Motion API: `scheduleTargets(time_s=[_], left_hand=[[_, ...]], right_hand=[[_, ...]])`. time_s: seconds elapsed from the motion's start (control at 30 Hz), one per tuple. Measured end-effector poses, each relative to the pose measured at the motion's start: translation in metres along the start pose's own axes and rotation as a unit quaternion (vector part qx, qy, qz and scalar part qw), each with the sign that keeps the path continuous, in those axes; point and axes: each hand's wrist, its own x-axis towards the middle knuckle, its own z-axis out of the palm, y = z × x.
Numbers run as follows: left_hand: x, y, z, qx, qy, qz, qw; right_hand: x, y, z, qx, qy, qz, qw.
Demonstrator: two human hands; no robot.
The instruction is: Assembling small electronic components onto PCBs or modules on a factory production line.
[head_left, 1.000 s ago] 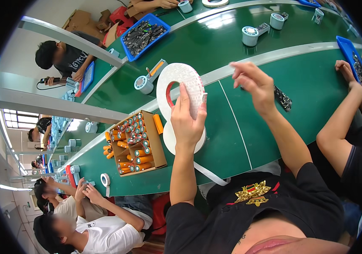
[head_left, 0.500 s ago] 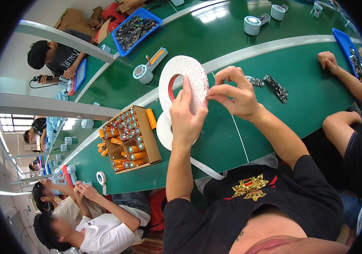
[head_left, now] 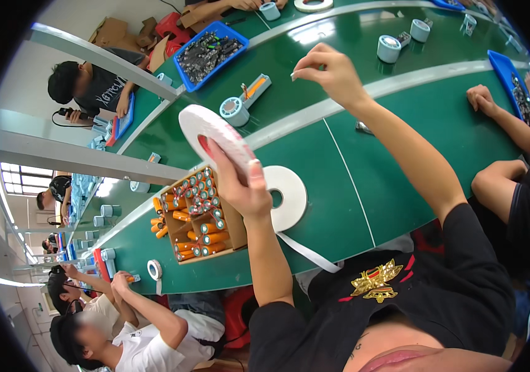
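My left hand (head_left: 240,186) grips a wide roll of white tape (head_left: 215,133) with reddish print, its fingers through the core and thumb on the outside. Raised over the far side of the bench, my right hand (head_left: 333,77) is closed in a pinch. A tiny pale bit shows at its fingertips, too small to name. Beside my left wrist a second white roll (head_left: 296,198) lies flat, and a white strip (head_left: 308,252) runs from it past the bench edge. My right forearm mostly hides the small circuit boards (head_left: 364,128).
Left of my left arm stands a cardboard box (head_left: 237,232) of orange battery packs. Beyond are a light-blue round device (head_left: 234,111) and a blue tray (head_left: 209,56) of dark parts. A small tape roll (head_left: 154,270) lies near a co-worker in white. Another person's hand (head_left: 481,99) rests at right.
My right hand has left the tape roll and moved up and away over the bench. My left hand has shifted left and tilted the roll, uncovering the roll lying flat.
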Motion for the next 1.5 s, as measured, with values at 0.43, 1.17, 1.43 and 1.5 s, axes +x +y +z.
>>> scheduleTargets(time_s=[0.43,1.17,1.43,1.5], left_hand=[[0.002,-0.026,-0.006,0.14,-0.035,0.135,0.98],[0.005,0.0,-0.014,0.06,-0.087,0.013,0.994],[0.008,-0.006,-0.018,0.05,-0.045,0.016,0.998],[0.008,-0.002,-0.021,0.049,-0.045,0.011,0.998]], right_hand=[[0.09,0.111,0.086,-0.126,-0.128,0.203,0.963],[-0.059,-0.08,0.058,-0.027,-0.096,-0.3,0.949],[-0.068,-0.07,0.061,-0.023,-0.09,-0.365,0.926],[-0.068,-0.071,0.061,0.04,-0.105,-0.322,0.94]])
